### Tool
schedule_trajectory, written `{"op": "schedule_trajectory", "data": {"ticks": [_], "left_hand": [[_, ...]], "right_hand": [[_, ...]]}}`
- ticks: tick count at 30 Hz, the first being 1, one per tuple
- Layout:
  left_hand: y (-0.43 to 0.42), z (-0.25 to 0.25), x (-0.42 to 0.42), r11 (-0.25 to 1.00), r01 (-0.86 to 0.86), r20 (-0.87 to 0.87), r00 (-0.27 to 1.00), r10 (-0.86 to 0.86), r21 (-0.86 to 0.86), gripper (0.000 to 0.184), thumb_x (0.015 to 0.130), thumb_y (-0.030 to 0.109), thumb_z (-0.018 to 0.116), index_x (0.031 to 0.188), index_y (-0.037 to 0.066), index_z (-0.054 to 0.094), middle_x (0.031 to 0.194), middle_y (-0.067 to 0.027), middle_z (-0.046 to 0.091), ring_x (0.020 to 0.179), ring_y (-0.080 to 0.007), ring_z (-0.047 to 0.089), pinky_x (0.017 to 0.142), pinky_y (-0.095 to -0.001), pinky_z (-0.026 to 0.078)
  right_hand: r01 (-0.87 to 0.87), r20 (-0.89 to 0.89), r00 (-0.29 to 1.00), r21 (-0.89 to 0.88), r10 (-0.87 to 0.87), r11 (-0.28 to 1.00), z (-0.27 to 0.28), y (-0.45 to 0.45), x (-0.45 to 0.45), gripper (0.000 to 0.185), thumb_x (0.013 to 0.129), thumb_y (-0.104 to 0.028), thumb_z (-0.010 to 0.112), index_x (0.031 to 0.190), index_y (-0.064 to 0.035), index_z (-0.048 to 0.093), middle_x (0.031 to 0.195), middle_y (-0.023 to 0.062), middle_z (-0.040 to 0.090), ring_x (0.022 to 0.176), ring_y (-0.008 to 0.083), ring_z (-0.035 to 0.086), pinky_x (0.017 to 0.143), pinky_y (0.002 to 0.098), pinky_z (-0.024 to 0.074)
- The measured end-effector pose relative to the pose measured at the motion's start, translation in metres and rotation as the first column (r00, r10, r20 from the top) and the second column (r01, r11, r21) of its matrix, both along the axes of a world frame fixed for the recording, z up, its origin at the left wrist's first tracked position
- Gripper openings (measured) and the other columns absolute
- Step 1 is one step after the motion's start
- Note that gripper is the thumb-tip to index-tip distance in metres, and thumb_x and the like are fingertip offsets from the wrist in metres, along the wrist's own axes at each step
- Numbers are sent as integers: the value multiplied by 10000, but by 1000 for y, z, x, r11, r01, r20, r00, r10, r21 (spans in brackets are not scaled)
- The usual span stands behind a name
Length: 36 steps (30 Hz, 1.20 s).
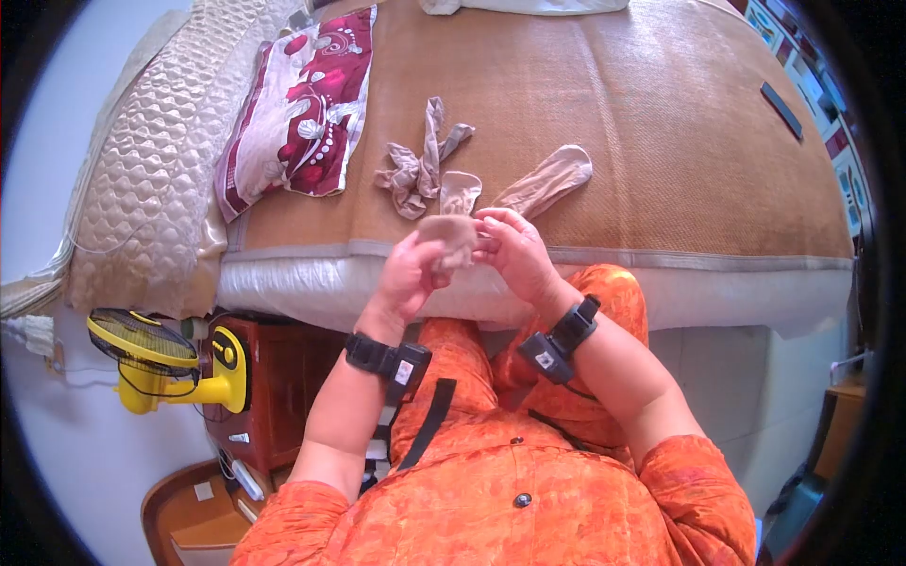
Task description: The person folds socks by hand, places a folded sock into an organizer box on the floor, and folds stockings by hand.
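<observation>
A beige-pink sock [447,234] is held between my two hands, above the near edge of the bed. My left hand [412,274] grips its left side with the fingers closed. On the right, my right hand [515,253] pinches the sock's edge. Just beyond the hands, a short sock [460,191] lies on the brown mat. Another sock [552,180] stretches flat toward the right, its near end hidden by my right hand. Farther left are crumpled socks [408,177] in a loose heap; I cannot tell how many.
A brown woven mat [679,160] covers the bed. A maroon and white pillow [316,104] lies at the left, beside a quilted cream cover [151,170]. A dark remote-like object [781,109] rests far right. A yellow fan [170,363] stands left of the bed.
</observation>
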<state>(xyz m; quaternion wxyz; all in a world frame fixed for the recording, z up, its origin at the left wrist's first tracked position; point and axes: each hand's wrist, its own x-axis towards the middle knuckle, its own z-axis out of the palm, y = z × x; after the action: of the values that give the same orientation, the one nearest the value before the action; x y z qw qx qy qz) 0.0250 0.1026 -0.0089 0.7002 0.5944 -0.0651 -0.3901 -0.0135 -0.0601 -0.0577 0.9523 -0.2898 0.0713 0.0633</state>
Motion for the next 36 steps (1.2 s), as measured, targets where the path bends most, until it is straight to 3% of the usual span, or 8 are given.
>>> {"op": "schedule_trajectory", "data": {"ticks": [3,10,16,24,30,32,34,36], "left_hand": [[-3,1,-6,897,-413,-417,851,319,-158,199,825,140,438,986,68,529,834,-36,596,710,-144,545,593,-265,419],[-10,-14,-16,913,-317,-437,880,184,-255,205,815,143,454,993,69,523,854,-14,580,740,-130,536,611,-267,416],[-8,-8,-12,975,-208,97,972,215,-85,195,812,155,510,982,69,470,916,-12,545,722,-83,499,611,-244,410],[-30,-15,4,972,-220,164,959,231,-83,140,838,146,522,945,59,494,772,-15,581,629,-72,524,542,-184,410],[-55,-67,28,894,-356,736,676,44,274,186,789,79,554,952,-10,547,799,-40,584,691,-92,538,597,-214,445],[-61,-83,34,866,-396,766,643,24,306,257,681,152,615,881,-4,568,826,-154,582,751,-250,558,691,-332,441],[-69,-71,30,666,-431,775,503,-383,608,295,634,179,618,860,-4,568,842,-189,565,831,-320,528,771,-381,405],[-72,-70,32,687,-370,734,578,-357,626,292,608,178,610,832,-2,563,811,-189,560,864,-338,503,815,-402,371]], "right_hand": [[9,143,990,-178,17,984,-1,7,-1,347,781,-96,554,1099,-17,440,1030,91,514,823,149,550,724,273,459],[49,316,947,-293,49,955,3,8,-3,203,799,-66,535,986,3,499,835,42,569,753,109,552,673,240,465],[-74,159,978,-333,133,940,3,4,-3,46,752,-35,522,795,-19,518,708,29,540,613,99,530,545,224,444],[250,142,965,-240,-221,938,32,-52,5,112,714,25,517,710,-76,470,695,-3,513,590,71,495,531,194,416],[341,-32,914,-483,-405,807,0,-163,-3,180,712,-21,565,876,-3,491,720,51,552,596,102,532,504,212,430],[220,-42,832,-891,-553,398,-25,-182,-4,224,706,-43,556,926,-26,513,726,27,535,577,129,524,535,240,446],[177,55,782,-975,-620,137,-29,-185,-4,249,688,-39,540,934,-12,516,755,57,540,616,165,534,586,266,455],[106,165,732,-986,-661,-128,-26,-187,-5,275,669,-36,524,941,2,519,784,88,544,656,201,545,636,292,464]]}}
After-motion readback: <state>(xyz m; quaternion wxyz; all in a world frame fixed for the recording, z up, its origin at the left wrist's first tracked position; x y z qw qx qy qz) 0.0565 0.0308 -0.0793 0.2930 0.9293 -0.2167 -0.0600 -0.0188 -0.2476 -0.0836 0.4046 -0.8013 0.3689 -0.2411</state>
